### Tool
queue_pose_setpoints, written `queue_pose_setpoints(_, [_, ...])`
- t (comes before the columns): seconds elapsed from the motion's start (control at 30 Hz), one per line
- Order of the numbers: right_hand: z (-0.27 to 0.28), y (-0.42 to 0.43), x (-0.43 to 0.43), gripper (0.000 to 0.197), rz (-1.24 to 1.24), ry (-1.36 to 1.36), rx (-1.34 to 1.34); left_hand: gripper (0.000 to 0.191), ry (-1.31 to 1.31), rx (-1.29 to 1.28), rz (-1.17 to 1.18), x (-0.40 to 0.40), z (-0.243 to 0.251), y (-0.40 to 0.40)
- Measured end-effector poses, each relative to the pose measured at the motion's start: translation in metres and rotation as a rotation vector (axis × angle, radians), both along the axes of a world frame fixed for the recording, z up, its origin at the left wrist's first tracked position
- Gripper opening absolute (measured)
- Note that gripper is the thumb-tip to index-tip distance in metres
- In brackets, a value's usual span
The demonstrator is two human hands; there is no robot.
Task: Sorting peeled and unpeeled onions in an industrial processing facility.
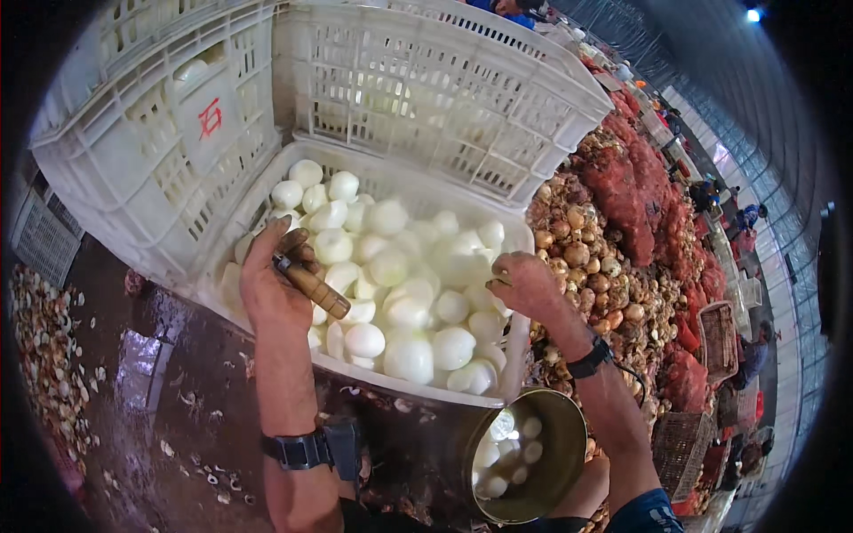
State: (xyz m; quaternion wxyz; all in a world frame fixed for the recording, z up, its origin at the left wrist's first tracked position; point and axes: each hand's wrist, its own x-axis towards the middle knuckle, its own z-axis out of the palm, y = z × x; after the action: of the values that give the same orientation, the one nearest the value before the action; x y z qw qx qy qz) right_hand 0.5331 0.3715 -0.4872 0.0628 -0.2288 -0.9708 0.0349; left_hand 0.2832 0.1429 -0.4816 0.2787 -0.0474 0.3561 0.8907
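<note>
My left hand (276, 283) is shut on a wooden-handled tool (316, 290). Its blade or tip is hidden, so its exact kind cannot be told. That hand hovers over the left side of a white plastic crate (460, 394) heaped with peeled white onions (408, 356). At the crate's right rim, my right hand (530, 283) has curled fingers; whether something small is between them cannot be told. Below the crate's near right corner, a metal bucket (560, 460) lies tilted with its mouth towards me and several peeled onions (496, 486) inside.
Two more crates of onions, one on the left (153, 173) and one behind (426, 93), wall in the middle crate. Unpeeled onions (600, 286) and red mesh sacks (620, 193) are piled rightward. Peel scraps (50, 360) litter the wet floor (180, 400). People (750, 216) work far right.
</note>
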Motion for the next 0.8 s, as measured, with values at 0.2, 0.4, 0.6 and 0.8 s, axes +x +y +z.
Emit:
queue_pose_setpoints(0.2, [-0.013, 0.012, 0.001, 0.021, -0.011, -0.025, 0.234, 0.021, -0.071, 0.022, 0.023, 0.003, -0.003, 0.0])
queue_pose_setpoints(0.4, [-0.004, -0.01, -0.056, 0.031, 0.022, 0.185, 0.162, 0.021, -0.047, 0.026, 0.018, 0.0, 0.0, -0.006])
queue_pose_setpoints(0.6, [-0.03, -0.01, -0.087, 0.039, -0.077, -0.07, 0.114, 0.02, -0.028, 0.025, 0.008, -0.002, -0.002, -0.004])
queue_pose_setpoints(0.8, [-0.009, 0.009, -0.087, 0.039, -0.161, 0.255, -0.102, 0.023, -0.033, -0.015, -0.023, -0.002, -0.004, -0.002])
